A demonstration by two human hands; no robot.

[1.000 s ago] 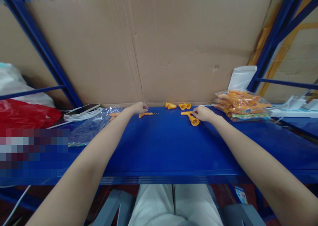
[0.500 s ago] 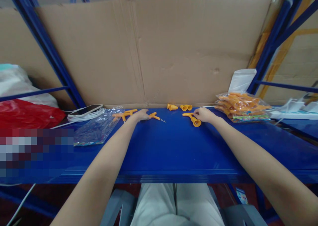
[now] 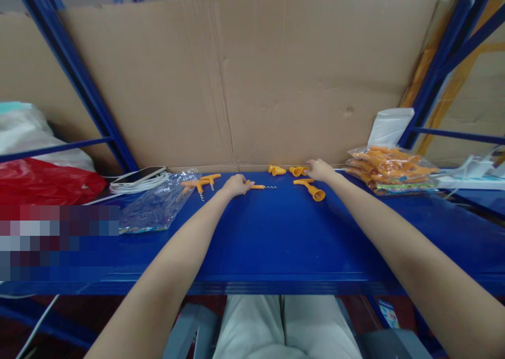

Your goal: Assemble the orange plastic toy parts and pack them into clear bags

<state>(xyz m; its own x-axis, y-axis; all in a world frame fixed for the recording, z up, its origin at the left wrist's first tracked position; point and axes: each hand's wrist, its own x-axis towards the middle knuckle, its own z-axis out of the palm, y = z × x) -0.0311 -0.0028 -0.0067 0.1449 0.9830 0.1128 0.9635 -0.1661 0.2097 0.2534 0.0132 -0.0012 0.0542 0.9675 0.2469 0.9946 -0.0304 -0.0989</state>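
Blue worktop (image 3: 272,238) before tall cardboard panel (image 3: 295,80)

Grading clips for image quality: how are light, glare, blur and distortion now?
Head view: fairly even light on the cardboard, darkness beneath the table; head view: small highlights on the clear bag; head view: the corkscrew in the left grip looks soft, its spiral readable; head view: the left blue post leans outward, perhaps lens distortion; head view: a pixelated block hides the lower-left part.
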